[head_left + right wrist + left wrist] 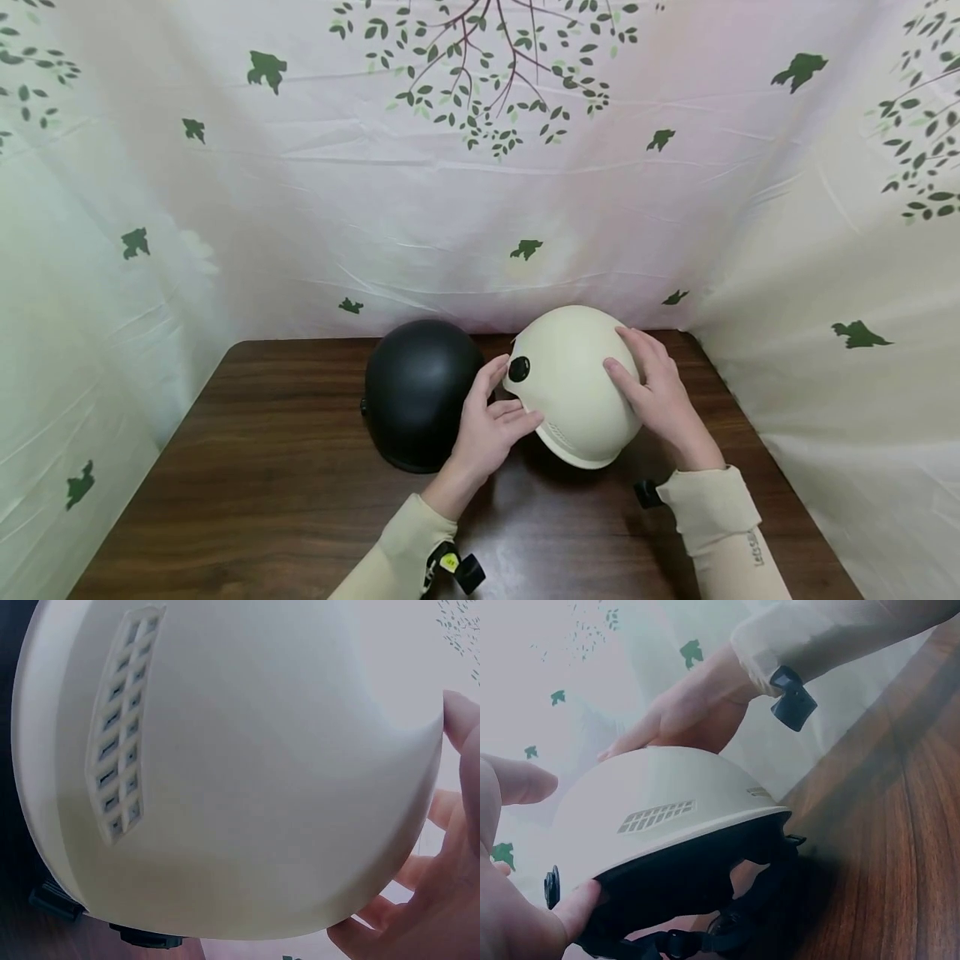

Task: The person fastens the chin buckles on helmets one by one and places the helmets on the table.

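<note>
A cream helmet (573,375) sits tilted at the back right of the table, its rim raised on the near left. My left hand (491,425) holds that rim: the thumb lies on the edge and the fingers are by the black round knob (519,369). My right hand (660,396) grips the shell from the right with its fingers spread and curved over the crown. Beneath the rim, dark padding and a black strap (761,900) show in the left wrist view. The right wrist view shows a vent grille (120,727) in the shell.
A black helmet (420,396) stands dome up just left of the cream one, beside my left hand. Both are near the back edge of the dark wooden table (262,467). White cloth (412,208) with leaf and bird prints hangs behind and on both sides.
</note>
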Demonstrator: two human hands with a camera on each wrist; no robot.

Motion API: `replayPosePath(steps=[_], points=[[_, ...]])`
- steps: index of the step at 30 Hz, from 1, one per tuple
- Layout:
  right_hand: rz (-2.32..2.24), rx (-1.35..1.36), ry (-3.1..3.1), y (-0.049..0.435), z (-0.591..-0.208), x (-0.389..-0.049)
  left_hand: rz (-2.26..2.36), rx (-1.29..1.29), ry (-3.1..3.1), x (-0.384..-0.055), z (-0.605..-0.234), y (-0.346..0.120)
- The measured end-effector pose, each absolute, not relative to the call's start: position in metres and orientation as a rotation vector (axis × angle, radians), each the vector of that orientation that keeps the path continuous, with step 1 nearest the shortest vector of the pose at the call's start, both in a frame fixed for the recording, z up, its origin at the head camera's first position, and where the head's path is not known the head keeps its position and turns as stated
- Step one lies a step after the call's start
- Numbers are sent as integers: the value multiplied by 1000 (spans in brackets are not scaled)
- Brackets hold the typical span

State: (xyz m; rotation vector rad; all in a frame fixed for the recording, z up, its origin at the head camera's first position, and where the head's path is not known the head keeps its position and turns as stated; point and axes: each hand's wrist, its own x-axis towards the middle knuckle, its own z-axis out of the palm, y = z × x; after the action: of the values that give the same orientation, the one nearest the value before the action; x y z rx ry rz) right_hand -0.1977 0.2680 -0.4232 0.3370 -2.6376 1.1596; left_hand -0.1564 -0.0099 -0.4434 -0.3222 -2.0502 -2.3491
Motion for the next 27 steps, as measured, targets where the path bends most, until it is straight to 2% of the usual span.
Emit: replayPosePath(steps=[12, 27], points=[[1301, 385, -2574, 270, -424, -200, -2369, -344, -1986, -158, -438, -12], [1519, 296, -2525, 270, -425, -196, -2336, -382, -1940, -166, -433, -11]])
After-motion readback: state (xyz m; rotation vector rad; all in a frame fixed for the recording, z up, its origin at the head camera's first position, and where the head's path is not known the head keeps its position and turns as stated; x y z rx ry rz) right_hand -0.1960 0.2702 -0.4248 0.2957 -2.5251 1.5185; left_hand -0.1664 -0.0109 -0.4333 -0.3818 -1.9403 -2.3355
